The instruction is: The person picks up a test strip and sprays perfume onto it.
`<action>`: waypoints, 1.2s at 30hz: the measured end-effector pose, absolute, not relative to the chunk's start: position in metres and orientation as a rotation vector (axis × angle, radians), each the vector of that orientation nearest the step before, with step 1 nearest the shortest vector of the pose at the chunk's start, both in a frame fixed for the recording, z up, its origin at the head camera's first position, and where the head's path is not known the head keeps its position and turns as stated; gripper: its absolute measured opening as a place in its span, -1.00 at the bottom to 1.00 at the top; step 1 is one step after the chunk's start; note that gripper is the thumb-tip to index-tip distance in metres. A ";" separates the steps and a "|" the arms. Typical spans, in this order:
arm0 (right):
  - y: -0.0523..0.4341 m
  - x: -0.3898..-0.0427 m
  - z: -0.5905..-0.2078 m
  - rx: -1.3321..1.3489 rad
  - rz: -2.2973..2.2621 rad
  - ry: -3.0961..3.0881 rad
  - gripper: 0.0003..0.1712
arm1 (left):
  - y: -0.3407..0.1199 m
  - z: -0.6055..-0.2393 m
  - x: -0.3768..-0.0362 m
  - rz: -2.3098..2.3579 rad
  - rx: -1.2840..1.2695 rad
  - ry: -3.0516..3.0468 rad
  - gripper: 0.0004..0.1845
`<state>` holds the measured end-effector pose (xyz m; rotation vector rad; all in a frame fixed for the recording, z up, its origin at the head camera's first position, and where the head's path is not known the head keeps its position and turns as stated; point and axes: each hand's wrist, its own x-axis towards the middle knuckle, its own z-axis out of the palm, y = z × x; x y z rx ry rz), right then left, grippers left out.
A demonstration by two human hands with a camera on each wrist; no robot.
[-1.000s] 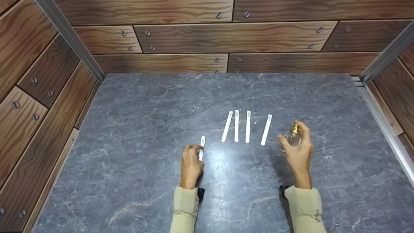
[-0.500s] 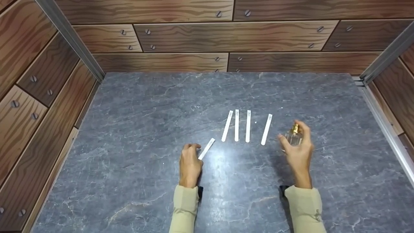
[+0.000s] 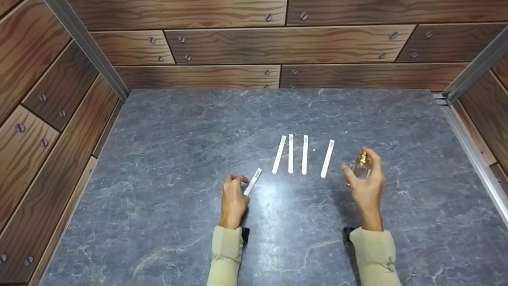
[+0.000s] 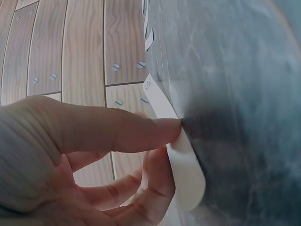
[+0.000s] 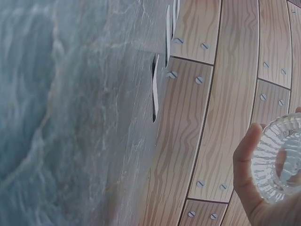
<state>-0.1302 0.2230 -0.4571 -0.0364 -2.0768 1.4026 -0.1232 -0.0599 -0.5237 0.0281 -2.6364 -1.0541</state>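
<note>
My left hand (image 3: 234, 200) pinches a white paper scent strip (image 3: 254, 180) between thumb and fingers, low over the table. In the left wrist view the thumb lies across the strip (image 4: 186, 172), with its rounded end towards me and its printed end pointing away. On the right, my right hand (image 3: 368, 188) grips a clear glass perfume bottle (image 3: 360, 171) with a gold spray neck, its index finger at the top. The right wrist view shows the bottle's ribbed glass base (image 5: 268, 165), held up off the table.
Several more white strips lie on the grey marbled table (image 3: 178, 159) between and beyond the hands, the rightmost strip (image 3: 327, 159) apart from the others. Wood-patterned walls (image 3: 222, 47) with metal corner posts (image 3: 87, 51) stand around the table.
The strip in my left hand has swung from nearly straight ahead to a slant towards the right, and its print now shows. My right hand and the bottle have stayed in place.
</note>
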 end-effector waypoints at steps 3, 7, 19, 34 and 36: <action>0.222 -0.130 -0.457 -0.030 1.394 -2.073 -0.36 | -0.061 -0.523 -0.124 -1.042 0.012 -2.667 -0.65; 0.228 -0.135 -0.468 -0.038 1.394 -2.073 -0.34 | -0.061 -0.522 -0.125 -1.035 -0.012 -2.721 -0.67; 0.238 -0.146 -0.489 -0.089 1.403 -2.100 -0.31 | -0.061 -0.519 -0.131 -1.163 -0.076 -2.785 -0.64; 0.239 -0.147 -0.492 -0.052 1.353 -2.099 -0.29 | -0.051 -0.512 -0.145 -1.681 -0.221 -2.713 -0.35; 0.239 -0.147 -0.492 -0.055 1.356 -2.098 -0.29 | -0.050 -0.514 -0.146 -1.762 -0.244 -2.699 -0.32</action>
